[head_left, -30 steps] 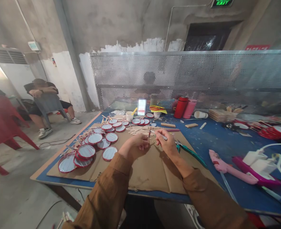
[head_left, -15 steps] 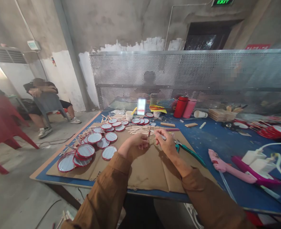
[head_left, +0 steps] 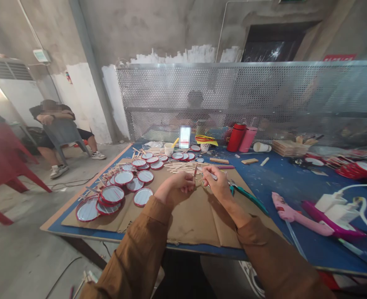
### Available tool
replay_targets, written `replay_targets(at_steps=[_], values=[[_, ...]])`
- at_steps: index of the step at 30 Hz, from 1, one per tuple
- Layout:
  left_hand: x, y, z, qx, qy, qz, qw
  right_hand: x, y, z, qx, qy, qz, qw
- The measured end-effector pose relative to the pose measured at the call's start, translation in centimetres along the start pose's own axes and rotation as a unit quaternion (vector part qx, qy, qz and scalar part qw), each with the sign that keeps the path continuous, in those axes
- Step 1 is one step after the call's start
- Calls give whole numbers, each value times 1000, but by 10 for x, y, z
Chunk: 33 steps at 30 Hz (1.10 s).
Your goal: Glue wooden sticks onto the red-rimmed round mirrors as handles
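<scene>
Over the cardboard sheet (head_left: 183,232), my left hand (head_left: 179,186) is closed with its fingertips pinching a thin brownish wooden stick (head_left: 195,170), which points up. Close by on the right, my right hand (head_left: 218,183) grips a slim white pen-like tool (head_left: 213,177), its tip angled toward the stick. A small loop of pale string or wire (head_left: 202,182) shows between the hands; I cannot tell which hand it touches. Loose flat wooden sticks (head_left: 180,167) lie just beyond my fingers. Green-handled pliers (head_left: 252,199) rest right of my right hand.
Red-rimmed round discs (head_left: 113,194) are piled on the left. At the back stand a phone (head_left: 185,137), paper cups and a red bottle (head_left: 236,138). A pink glue gun (head_left: 298,216) and a power strip (head_left: 339,224) lie right. A person (head_left: 57,124) sits at far left.
The view has tilted slightly downward. Both hands keep nearly the same place and grip, with the pen-like tool still near the stick.
</scene>
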<state>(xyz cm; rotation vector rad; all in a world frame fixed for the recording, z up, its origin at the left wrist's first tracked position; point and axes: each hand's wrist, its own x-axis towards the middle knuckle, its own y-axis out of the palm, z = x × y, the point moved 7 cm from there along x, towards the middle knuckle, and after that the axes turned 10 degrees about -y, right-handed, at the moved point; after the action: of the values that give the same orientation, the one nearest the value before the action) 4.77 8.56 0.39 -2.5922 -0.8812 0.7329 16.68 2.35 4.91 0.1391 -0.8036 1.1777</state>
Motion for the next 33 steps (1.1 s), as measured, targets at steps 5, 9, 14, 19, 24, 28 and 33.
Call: replay_targets(at_steps=[5,9,14,19,24,28,33], values=[[-2,1,-2,8,0,-6,1000,0,0,4,3,4,4,1000],[-1,0,-1,10,-8,-15,1000,0,2,9,18,3,16,1000],[3,1,2,8,-2,-11,1000,0,2,9,24,4,9,1000],[2,-1,2,5,6,-16,1000,0,1,7,17,3,4,1000],[0,-1,1,-2,9,-15,1000,0,-1,2,0,-7,-1,1000],[0,-1,1,-5,11,-12,1000,0,-2,1,1,-5,-3,1000],[3,-1,2,0,8,-13,1000,1,-1,5,7,-11,2,1000]])
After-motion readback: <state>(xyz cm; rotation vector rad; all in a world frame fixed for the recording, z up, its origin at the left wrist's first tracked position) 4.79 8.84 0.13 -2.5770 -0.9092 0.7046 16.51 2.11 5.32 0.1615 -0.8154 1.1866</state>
